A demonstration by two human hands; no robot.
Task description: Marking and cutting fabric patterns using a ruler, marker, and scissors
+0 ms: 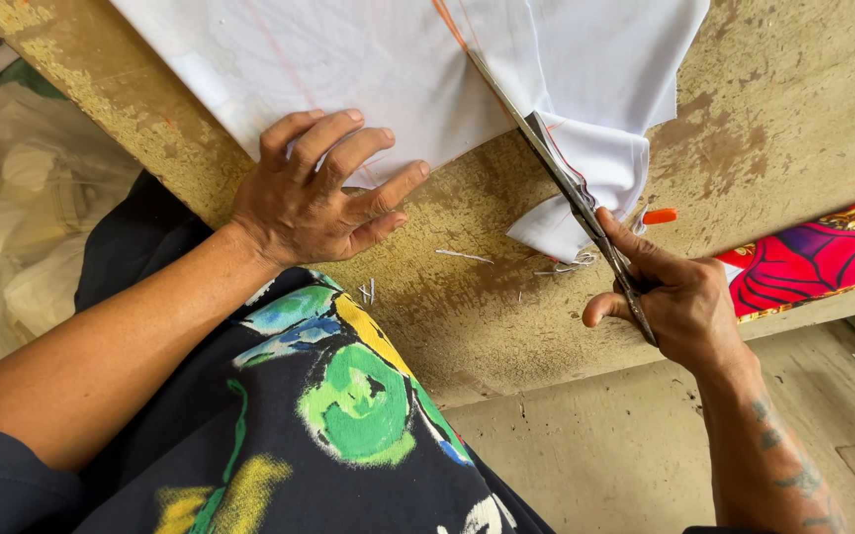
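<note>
White cloth [368, 59] lies spread on a worn wooden table [506, 316], marked with faint red lines. My left hand [314, 193] rests flat on the cloth's near edge, fingers apart, pressing it down. My right hand [670, 297] grips a pair of metal scissors [571, 188]. Their blades point up into the cloth along a cut line, and a cut flap of white cloth [585, 168] hangs folded beside them. A small orange piece [659, 216] lies on the table just right of the flap.
Thread scraps [462, 257] lie on the table near the scissors. Bright red patterned fabric [823, 257] sits at the table's right end. A pale plastic bag [42, 188] is at the left. Concrete floor [625, 455] shows below the table edge. My dark patterned garment [338, 415] fills the foreground.
</note>
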